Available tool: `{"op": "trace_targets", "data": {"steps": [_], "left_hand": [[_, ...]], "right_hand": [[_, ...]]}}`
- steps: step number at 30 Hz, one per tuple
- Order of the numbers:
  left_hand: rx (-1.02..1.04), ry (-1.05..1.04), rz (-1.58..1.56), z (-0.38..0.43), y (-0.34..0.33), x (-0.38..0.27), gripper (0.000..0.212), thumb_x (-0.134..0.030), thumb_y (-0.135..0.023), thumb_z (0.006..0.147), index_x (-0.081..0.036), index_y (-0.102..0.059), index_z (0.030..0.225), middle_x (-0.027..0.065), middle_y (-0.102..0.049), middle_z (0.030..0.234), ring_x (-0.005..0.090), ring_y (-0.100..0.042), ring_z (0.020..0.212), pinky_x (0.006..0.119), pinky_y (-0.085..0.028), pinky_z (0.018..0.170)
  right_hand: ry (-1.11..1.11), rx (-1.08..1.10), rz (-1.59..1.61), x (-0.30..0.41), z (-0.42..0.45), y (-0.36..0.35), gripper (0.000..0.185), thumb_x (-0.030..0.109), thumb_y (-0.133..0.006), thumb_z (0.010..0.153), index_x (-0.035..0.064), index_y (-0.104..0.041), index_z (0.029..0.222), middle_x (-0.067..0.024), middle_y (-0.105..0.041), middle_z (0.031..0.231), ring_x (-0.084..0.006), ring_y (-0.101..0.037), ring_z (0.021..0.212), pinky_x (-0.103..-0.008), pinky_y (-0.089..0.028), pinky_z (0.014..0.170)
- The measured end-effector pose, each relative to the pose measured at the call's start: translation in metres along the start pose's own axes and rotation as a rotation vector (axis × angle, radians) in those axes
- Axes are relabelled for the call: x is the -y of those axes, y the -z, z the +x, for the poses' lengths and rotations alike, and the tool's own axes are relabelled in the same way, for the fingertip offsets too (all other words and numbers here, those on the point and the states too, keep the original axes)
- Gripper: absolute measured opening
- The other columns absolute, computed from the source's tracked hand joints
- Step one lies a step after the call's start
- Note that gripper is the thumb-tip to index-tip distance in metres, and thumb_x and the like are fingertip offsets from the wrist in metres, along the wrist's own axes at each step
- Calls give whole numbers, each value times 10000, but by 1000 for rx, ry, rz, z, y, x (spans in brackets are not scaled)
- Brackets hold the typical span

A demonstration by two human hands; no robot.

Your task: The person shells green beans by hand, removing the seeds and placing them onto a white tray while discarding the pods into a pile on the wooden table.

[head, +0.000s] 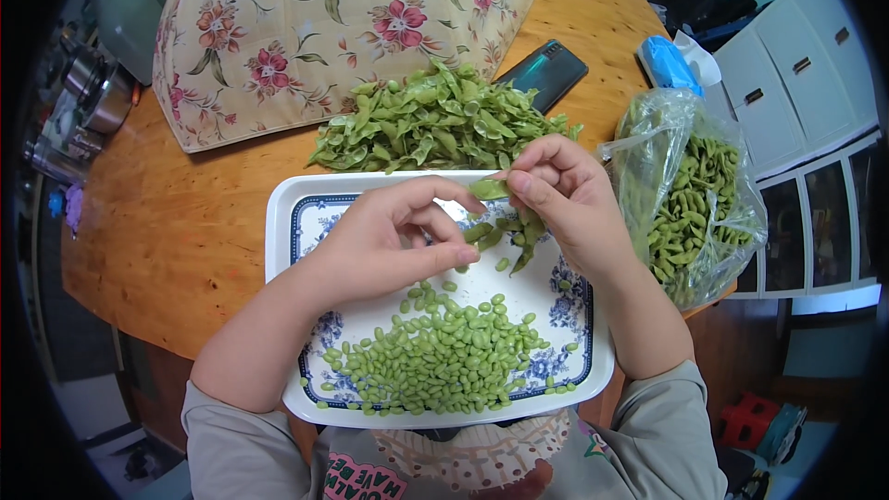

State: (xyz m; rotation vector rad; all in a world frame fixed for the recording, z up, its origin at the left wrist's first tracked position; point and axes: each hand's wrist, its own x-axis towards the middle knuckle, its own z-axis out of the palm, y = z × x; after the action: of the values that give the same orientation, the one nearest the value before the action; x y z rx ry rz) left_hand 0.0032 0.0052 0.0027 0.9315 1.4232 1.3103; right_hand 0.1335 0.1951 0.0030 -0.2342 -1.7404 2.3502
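Over a white tray (278, 250) with a blue floral pattern, my right hand (573, 205) pinches a green soybean pod (489, 189) between thumb and fingers. My left hand (396, 236) is left of that pod, fingers apart and curved, with nothing visible gripped. Several darker pods (526, 239) show below my right fingers; whether that hand also holds some, I cannot tell. Shelled green beans (444, 354) lie heaped along the tray's near side. A few single beans (502, 264) are scattered between the heap and the pods.
Opened pod shells (430, 121) are piled just beyond the tray. Behind them stands a floral fabric food cover (333, 28), with a phone (545, 75) to its right. A clear plastic bag of whole pods (694, 201) sits at the table's right edge, near a blue tissue pack (668, 64).
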Motion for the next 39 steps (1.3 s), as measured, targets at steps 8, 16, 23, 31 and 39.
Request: {"op": "trace_targets", "data": {"steps": [8,16,23,31,39], "left_hand": [[-205,-146,-118,4,-5,1,317,-15,-712,808,-21,-551,1081,36,-606,959,77,-599,857,194,-491,693],[-258,-152,-126,1,-1,0,236,7,-681,827,-31,-567,1030,33,-604,978,78,-596,882,208,-507,741],[-268,-207,-189,1,-3,-2,318,9,-711,803,-39,-542,1068,40,-599,987,80,-596,885,221,-507,755],[-156,-190,17,3,-8,1,494,-2,-790,724,-53,-456,1083,54,-602,990,99,-607,879,219,-499,715],[-231,-200,32,1,-8,0,325,11,-733,760,-33,-526,1007,41,-602,924,103,-623,850,224,-507,706]], "right_hand": [[-95,125,-89,1,-5,-9,203,25,-613,901,-5,-579,1099,-69,-653,1078,-123,-622,1012,-245,-505,847],[-105,144,-44,1,-2,-6,198,10,-639,877,-2,-591,1069,-60,-662,1020,-114,-636,937,-238,-510,815],[-152,102,-154,4,-5,-7,175,10,-679,848,7,-604,1007,-47,-665,944,-106,-643,875,-228,-516,770],[-58,103,26,-3,-3,-6,129,-33,-677,832,2,-597,927,-52,-661,926,-131,-658,873,-250,-536,784],[-27,97,-146,-2,-4,-8,103,-43,-676,825,-6,-602,886,-65,-656,918,-137,-658,875,-252,-539,779]]}}
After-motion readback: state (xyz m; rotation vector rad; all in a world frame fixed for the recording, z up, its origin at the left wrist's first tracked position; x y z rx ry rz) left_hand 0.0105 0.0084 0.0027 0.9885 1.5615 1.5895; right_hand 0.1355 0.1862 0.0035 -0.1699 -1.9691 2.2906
